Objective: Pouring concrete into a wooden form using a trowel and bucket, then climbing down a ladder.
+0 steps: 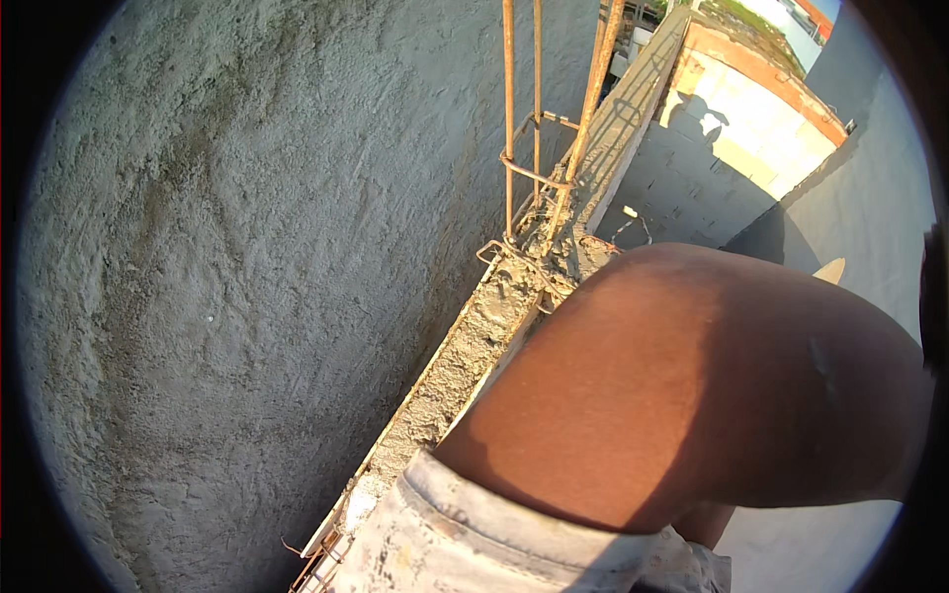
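Note:
Neither my left hand nor my right hand shows in the head view. My bent bare knee (682,326) fills the lower right, coming out of pale, stained shorts (445,534). Beside the leg runs a narrow strip of rough concrete (465,361) between thin form edges. Upright rusty steel bars (509,119) rise from its far end. A bent wire tie (529,170) rings the bars, and more bent wire lies at their base. Under the thigh a small patch of skin shows, too little to tell which part of me it is.
A tall rough grey rendered wall (217,296) stands close along the left, with a dark gap beside the concrete strip. Farther off on the right are a sunlit block wall (761,119) and a smooth grey wall (870,198). Thin wires (633,222) poke up behind my knee.

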A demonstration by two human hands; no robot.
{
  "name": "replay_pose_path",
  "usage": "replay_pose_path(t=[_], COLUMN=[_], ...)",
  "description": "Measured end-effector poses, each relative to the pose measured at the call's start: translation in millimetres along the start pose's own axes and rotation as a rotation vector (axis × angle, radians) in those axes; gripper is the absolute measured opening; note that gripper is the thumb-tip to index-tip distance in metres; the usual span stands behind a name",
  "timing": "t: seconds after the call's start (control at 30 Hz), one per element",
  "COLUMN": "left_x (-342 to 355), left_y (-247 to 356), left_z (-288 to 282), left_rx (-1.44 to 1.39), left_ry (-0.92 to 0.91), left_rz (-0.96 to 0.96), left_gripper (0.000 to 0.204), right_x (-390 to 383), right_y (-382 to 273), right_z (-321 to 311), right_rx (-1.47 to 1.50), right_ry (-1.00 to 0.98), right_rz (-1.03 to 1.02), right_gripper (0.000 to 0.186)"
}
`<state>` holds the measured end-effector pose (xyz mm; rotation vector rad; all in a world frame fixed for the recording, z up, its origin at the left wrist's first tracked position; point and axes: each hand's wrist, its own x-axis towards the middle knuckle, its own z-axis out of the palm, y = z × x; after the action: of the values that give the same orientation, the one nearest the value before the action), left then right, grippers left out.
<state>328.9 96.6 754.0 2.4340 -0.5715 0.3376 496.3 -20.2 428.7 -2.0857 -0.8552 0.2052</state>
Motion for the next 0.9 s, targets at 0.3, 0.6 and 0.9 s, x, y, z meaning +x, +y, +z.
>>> replay_pose_path(t=[0.3,0.6,0.9], left_x=[-289,-412,-396], left_y=[-52,6,2], left_z=[80,194,217], left_rx=[-0.142,0.205,0.286], left_ry=[0.358,0.362,0.487], left_rz=[-0.805,-1.939,-2.025], left_gripper=[0.048,0.114,0.122], right_x=[-8,80,159], right_y=[-80,-191,-233], right_z=[20,40,191], right_rx=[0.496,-0.391,-0.396], right_ry=[-0.193,-0.365,-1.104], right_rz=[0.203,-0.578,-0.623], right_gripper=[0.019,0.038,0.049])
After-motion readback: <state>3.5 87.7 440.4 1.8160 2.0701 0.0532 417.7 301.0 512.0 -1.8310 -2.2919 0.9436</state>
